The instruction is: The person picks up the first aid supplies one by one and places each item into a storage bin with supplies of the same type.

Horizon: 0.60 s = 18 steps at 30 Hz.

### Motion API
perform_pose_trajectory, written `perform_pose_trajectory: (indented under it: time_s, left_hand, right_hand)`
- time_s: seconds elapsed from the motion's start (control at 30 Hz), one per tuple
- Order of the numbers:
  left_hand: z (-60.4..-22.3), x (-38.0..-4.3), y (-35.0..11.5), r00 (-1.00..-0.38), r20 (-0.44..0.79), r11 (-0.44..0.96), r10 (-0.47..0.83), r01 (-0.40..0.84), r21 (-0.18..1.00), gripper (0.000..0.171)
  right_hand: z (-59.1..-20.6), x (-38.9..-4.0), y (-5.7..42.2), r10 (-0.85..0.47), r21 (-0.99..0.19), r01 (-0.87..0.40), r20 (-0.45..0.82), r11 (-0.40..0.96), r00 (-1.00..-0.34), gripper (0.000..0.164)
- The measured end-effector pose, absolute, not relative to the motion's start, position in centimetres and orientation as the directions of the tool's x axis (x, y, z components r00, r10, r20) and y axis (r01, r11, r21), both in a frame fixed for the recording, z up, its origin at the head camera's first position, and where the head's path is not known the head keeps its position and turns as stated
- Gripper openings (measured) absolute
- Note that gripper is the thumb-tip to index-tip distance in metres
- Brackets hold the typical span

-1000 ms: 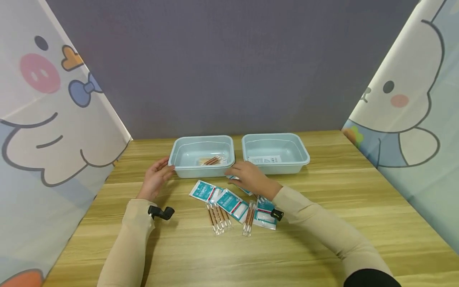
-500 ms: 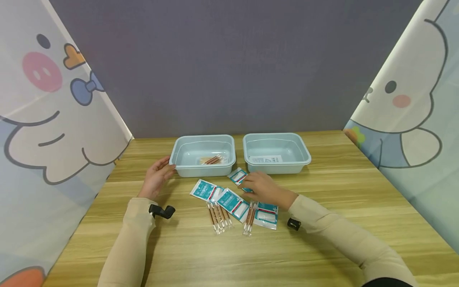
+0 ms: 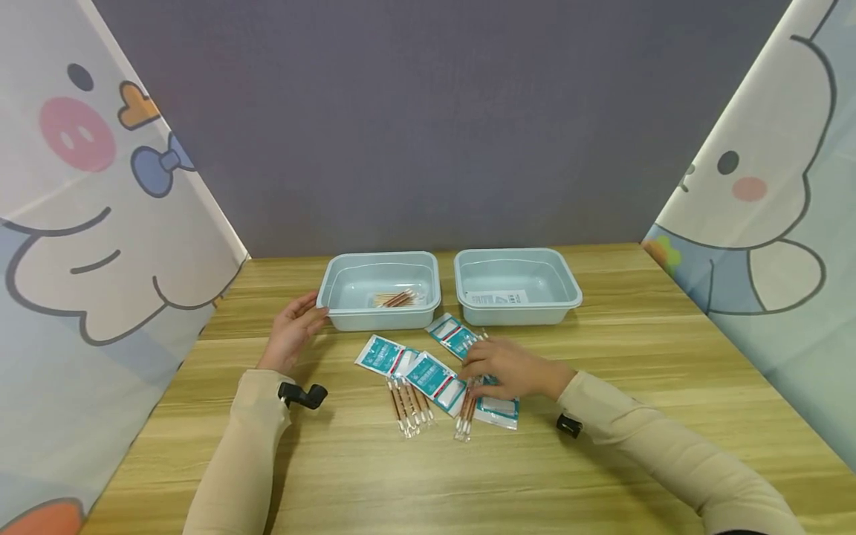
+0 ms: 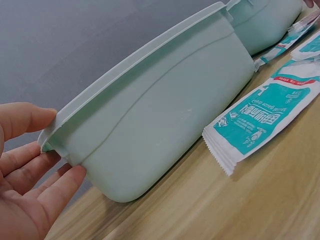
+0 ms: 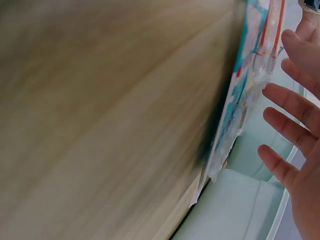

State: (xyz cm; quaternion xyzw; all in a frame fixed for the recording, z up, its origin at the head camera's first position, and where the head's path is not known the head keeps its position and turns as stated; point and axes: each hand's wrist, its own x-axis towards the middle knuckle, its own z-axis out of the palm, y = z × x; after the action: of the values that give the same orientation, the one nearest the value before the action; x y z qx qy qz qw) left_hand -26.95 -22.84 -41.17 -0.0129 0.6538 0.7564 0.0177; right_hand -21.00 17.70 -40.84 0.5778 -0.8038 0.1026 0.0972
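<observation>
My left hand (image 3: 290,334) pinches the near left corner of the left light-blue plastic tub (image 3: 384,321), thumb on the rim and fingers beneath it. The left wrist view shows that tub's long side (image 4: 160,120) close up. My right hand (image 3: 511,369) hovers over the right-hand packets with its fingers spread, holding nothing. Below it lie a clear pack of brown-stemmed cotton swabs (image 3: 467,416) and a teal-and-white gauze packet (image 3: 498,414), partly hidden. To their left are two more gauze packets, one (image 3: 381,355) touching the other (image 3: 431,375), and a second swab pack (image 3: 408,409).
Inside the left tub is a swab pack (image 3: 399,299); a white packet (image 3: 501,297) lies in the right tub (image 3: 518,315). Another gauze packet (image 3: 449,332) lies before the gap between the tubs. A grey wall (image 3: 441,134) stands behind the wooden table (image 3: 334,475).
My right hand has moved right and nearer to me, away from the gap between the tubs, uncovering the gauze packet there. The left hand stays at the tub's corner.
</observation>
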Motion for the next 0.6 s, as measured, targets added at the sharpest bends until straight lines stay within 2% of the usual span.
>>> perform_pose_trajectory:
  time_s: [0.17,0.33,0.6]
  left_hand:
    - [-41.08,-26.99,-22.84,-0.999,-0.05,-0.131,0.011,-0.051,0.99,0.059]
    - [-40.99,-26.78,-22.88,-0.999,-0.051,-0.134,0.01,-0.052,0.99,0.06]
    - [-41.0,-26.64,-22.84,-0.999,-0.052,-0.12,0.01,-0.053,0.991,0.06]
  right_hand:
    - [-41.2,-21.07,17.8,-0.936,-0.014,-0.963,0.231,0.269,-0.265,0.024]
    - [-41.7,-21.18,17.49,-0.946,0.025,-0.973,0.242,0.228,-0.215,0.021]
    - [-41.64,-21.15,17.12,-0.947,0.02,-0.975,0.242,0.223,-0.212,0.018]
